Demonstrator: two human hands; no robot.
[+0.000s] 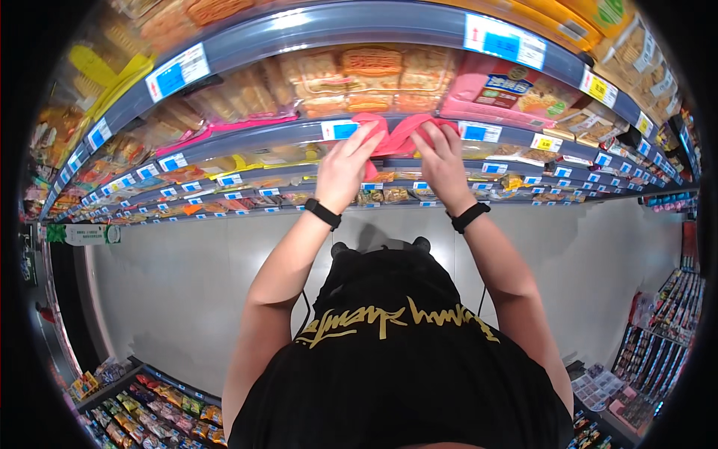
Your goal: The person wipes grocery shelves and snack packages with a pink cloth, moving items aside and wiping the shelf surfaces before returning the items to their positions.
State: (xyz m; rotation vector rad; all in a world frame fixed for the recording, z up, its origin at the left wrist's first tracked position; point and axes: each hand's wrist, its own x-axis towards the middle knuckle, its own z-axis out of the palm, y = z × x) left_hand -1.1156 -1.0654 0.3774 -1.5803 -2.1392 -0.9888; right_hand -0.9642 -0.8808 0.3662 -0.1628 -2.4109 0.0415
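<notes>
A pink cloth (392, 140) is stretched and twisted between my two hands, against the front edge of a grey store shelf (303, 134). My left hand (343, 168) grips the cloth's left end, just beside a blue and white price tag (340, 130). The other end is bunched under the fingers of my right hand (443, 160), next to another price tag (480, 132). Behind the cloth, clear packs of biscuits (370, 78) and a pink biscuit package (505, 92) stand on the shelf. Black bands circle both of my wrists.
An upper shelf edge (336, 25) curves across above my hands, with price tags along it. Lower shelves of packaged snacks run beneath. Grey floor (185, 280) lies around my feet. Behind me are a rack of snack bags (162, 409) and another display (650, 331).
</notes>
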